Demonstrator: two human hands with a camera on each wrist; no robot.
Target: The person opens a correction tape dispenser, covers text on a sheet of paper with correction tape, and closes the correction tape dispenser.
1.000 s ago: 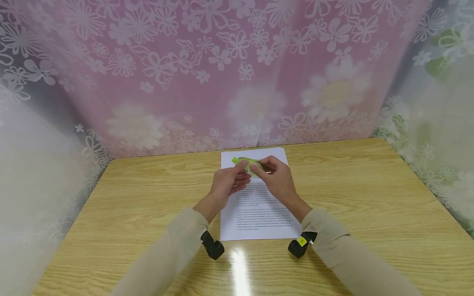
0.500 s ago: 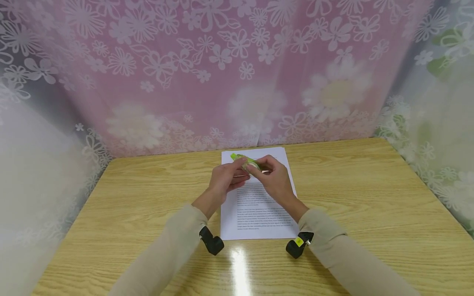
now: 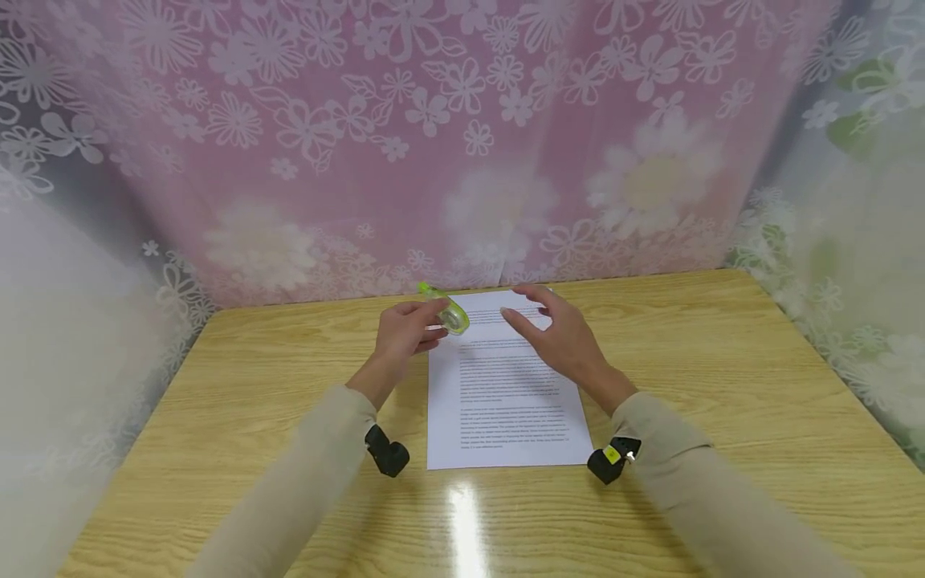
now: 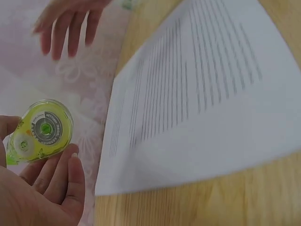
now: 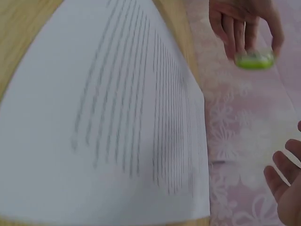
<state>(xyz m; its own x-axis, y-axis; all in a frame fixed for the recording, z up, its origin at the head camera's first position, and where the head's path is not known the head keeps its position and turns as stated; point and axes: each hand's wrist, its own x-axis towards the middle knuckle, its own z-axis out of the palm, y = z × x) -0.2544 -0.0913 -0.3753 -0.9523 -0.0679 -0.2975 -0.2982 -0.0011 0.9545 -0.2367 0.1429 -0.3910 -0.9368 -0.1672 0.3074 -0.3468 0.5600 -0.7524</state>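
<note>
A yellow-green correction tape (image 3: 454, 318) with a clear case is pinched in my left hand (image 3: 405, 331), above the upper left of the printed paper (image 3: 506, 401). In the left wrist view the correction tape (image 4: 46, 129) shows its round grey label and green hub, held between thumb and fingers. My right hand (image 3: 567, 333) hovers over the paper's upper right, fingers spread and apart from the tape, holding nothing. The right wrist view shows the fingers of that right hand (image 5: 289, 181) loosely extended, with the left hand (image 5: 247, 21) and the tape beyond.
The paper lies on a wood-grain table (image 3: 289, 385), its top near the back edge. A pink flowered curtain (image 3: 433, 201) hangs behind the table, with pale curtains at both sides. Each wrist carries a black camera mount (image 3: 388, 451).
Both hands were together on the correction tape. The right hand has let go and moved right, fingers spreading, while the left hand has carried the tape to the left.
</note>
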